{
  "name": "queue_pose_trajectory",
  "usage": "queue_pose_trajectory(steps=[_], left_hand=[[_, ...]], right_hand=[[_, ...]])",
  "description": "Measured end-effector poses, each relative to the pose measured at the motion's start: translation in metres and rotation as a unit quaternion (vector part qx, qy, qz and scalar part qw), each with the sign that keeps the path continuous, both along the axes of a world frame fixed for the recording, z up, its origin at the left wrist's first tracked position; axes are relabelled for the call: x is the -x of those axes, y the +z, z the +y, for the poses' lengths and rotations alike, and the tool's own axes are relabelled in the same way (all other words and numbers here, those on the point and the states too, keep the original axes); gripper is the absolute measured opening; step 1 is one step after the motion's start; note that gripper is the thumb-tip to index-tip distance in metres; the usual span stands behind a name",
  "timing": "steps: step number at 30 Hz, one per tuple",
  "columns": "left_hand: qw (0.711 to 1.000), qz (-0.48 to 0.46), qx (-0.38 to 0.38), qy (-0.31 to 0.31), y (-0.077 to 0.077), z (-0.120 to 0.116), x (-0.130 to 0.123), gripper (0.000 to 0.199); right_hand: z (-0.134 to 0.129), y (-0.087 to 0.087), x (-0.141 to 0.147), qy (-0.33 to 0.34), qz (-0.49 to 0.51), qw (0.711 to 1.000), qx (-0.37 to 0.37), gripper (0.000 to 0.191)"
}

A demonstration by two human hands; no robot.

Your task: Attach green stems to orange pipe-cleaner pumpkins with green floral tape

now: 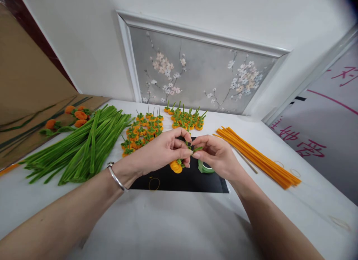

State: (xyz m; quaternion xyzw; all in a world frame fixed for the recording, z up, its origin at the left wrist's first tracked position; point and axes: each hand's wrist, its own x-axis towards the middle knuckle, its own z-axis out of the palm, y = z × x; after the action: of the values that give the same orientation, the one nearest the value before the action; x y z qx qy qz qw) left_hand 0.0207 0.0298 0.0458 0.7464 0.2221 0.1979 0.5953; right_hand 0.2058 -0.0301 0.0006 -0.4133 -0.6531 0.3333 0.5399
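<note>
My left hand, fingers closed, holds a small orange pipe-cleaner pumpkin with green at its top. The pumpkin hangs just below my fingers, over a black mat. My right hand pinches a thin green strip close to the left fingertips; whether it is tape or a pipe cleaner I cannot tell. Both hands nearly touch. Under the right hand, on the mat, is a roll of green tape, partly hidden by the fingers.
Behind my hands stand several finished orange pumpkins with green stems, and another group. Green pipe cleaners are heaped at left, beside orange flowers. Orange pipe cleaners lie at right. A framed panel backs the white table.
</note>
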Motion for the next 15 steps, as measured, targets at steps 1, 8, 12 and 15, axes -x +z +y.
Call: queue_pose_trajectory(steps=[1,8,12,15], left_hand=[[1.0,-0.01,0.014,0.001,-0.001,0.0,0.0,0.02],[0.998,0.008,0.065,-0.022,-0.003,0.003,0.001,0.022],[0.999,0.033,-0.003,-0.014,0.004,0.004,0.003,0.023],[0.989,0.063,-0.133,0.029,0.008,0.0,0.004,0.032]], right_hand=[[0.0,0.001,0.0,-0.003,-0.015,1.0,-0.01,0.02],[-0.003,0.005,0.003,-0.063,-0.158,0.975,-0.144,0.012],[-0.004,0.005,0.005,-0.089,-0.202,0.961,-0.167,0.015],[-0.004,0.005,0.005,-0.115,-0.216,0.954,-0.174,0.015]])
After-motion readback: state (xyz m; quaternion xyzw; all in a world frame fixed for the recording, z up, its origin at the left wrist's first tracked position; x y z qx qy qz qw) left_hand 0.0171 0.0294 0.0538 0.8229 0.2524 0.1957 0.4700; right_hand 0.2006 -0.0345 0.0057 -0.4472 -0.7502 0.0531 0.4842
